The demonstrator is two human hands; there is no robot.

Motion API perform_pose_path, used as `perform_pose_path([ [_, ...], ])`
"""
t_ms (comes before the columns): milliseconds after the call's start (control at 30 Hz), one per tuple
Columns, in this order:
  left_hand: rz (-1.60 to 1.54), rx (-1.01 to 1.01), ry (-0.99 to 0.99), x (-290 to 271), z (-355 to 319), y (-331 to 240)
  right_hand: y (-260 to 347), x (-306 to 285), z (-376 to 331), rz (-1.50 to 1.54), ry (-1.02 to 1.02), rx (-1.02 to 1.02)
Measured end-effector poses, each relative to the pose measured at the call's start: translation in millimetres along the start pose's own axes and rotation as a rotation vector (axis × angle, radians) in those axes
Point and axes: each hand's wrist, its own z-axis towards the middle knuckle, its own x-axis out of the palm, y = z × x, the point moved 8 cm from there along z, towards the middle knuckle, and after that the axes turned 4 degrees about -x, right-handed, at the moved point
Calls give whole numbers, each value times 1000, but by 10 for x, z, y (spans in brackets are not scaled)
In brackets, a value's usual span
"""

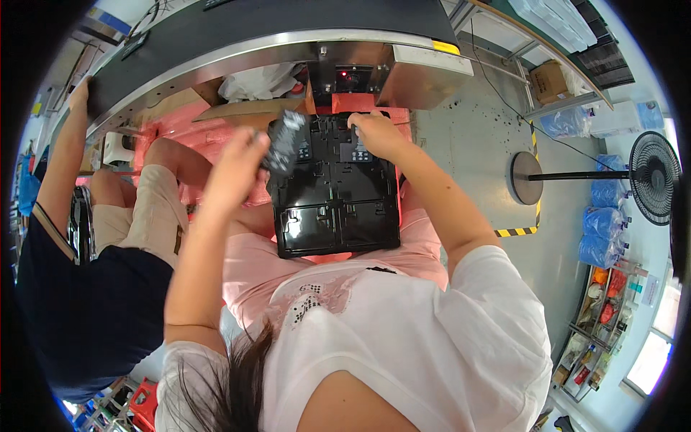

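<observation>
At upper centre, my left grip (237, 163) pinches a blurred dark flat piece (286, 144), my right grip (379, 135) I cannot tell, and the black tray (368, 225) shows similar pieces (355, 153) in upper pockets, lower ones seemingly unfilled.

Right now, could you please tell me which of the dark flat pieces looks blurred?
The piece in the left hand; the others, lying in the black tray, show sharper white marks.

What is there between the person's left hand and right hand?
In the head view: the blurred dark piece in the left hand, then the upper part of the black tray.
</observation>
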Motion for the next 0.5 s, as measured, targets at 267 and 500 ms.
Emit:
perform_pose_path([
  [267, -10, -301, -179, 661, -68, 1739, 390, 205, -365, -342, -479, -33],
  [500, 62, -124, -272, 694, -146, 1643, 331, 570, -598, -500, -325, -36],
])
